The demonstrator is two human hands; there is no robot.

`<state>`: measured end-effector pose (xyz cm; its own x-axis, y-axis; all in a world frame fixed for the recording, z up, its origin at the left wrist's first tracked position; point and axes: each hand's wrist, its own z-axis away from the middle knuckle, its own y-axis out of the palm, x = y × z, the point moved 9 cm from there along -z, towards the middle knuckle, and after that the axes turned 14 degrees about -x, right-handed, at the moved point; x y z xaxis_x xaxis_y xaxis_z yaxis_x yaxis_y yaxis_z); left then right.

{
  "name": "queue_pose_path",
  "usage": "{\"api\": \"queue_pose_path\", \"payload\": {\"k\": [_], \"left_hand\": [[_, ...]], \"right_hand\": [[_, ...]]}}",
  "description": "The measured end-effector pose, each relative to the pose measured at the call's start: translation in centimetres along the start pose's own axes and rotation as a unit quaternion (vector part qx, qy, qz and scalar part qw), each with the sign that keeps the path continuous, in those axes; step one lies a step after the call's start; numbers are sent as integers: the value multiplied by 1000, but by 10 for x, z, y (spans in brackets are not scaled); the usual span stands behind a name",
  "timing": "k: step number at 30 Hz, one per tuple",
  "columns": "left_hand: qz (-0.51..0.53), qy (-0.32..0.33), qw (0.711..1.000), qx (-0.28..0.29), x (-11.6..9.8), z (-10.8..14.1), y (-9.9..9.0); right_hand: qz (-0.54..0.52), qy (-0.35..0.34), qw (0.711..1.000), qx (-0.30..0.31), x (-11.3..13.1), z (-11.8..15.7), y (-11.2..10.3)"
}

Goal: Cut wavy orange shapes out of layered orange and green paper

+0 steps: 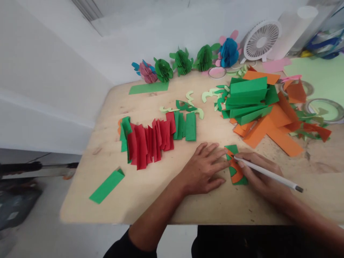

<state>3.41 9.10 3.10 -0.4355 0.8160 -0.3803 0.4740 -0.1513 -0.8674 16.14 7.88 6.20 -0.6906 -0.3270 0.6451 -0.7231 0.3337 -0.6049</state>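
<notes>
A white pen (268, 174) is held in my right hand (262, 173), its tip on an orange curved paper cutout (237, 172). That cutout lies over a small green paper piece (242, 181) near the table's front edge. My left hand (205, 171) rests flat with fingers spread, fingertips at the left edge of the cutout and green piece. Left of it is a row of folded red papers (141, 145), with folded green papers (190, 126) at its right end. Folded green papers (248, 95) are piled over orange strips (282, 138) beyond my right hand.
Paper honeycomb figures, such as a blue one (229, 53), line the wall beside a white fan (261, 42). Tape rolls (326, 109) lie at right. A folded green strip (106, 186) lies front left; pale green curved cutouts (199, 111) lie mid-table.
</notes>
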Motion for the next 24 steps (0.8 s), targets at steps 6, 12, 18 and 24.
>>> {"api": "queue_pose_path", "payload": {"k": [6, 12, 18, 24], "left_hand": [[7, -6, 1000, -7, 0, 0, -2], [9, -10, 1000, -5, 1, 0, -3], [14, -15, 1000, 0, 0, 0, -4], [27, -25, 999, 6, 2, 0, -2]], "right_hand": [[4, -10, 1000, 2, 1, 2, 3], [12, -12, 1000, 11, -1, 7, 6], [6, 10, 1000, 4, 1, 0, 4], [19, 31, 999, 5, 0, -5, 10]]}}
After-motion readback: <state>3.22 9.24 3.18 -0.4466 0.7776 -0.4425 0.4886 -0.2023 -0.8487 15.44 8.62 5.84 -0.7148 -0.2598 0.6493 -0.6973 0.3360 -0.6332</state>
